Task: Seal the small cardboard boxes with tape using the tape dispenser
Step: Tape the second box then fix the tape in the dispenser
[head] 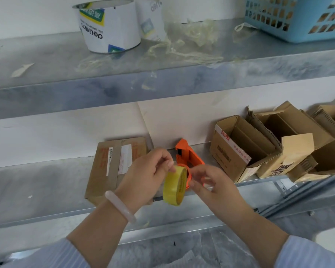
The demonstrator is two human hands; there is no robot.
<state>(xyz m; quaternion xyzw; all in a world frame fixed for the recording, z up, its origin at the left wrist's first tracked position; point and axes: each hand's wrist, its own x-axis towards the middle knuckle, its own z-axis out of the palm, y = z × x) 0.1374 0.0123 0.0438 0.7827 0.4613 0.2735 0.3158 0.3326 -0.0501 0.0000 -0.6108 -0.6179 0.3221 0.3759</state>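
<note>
Hands close together over the shelf [37, 186]: left hand [149, 175] pinches the yellow tape roll [174, 187] at its rim, right hand [215, 186] grips the orange dispenser [188, 153] carrying it. A closed box [112, 165] lies behind them; open boxes [238, 147] stand to the right.

A white printed roll [110, 28] is standing on the upper shelf [46, 60] — crumpled clear plastic [188, 41] is lying just beside it, and a blue basket [302, 18] is sitting at the right end.

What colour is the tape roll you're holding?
Yellow. The tape roll, on the orange dispenser, shows clearly in the head view.
</note>
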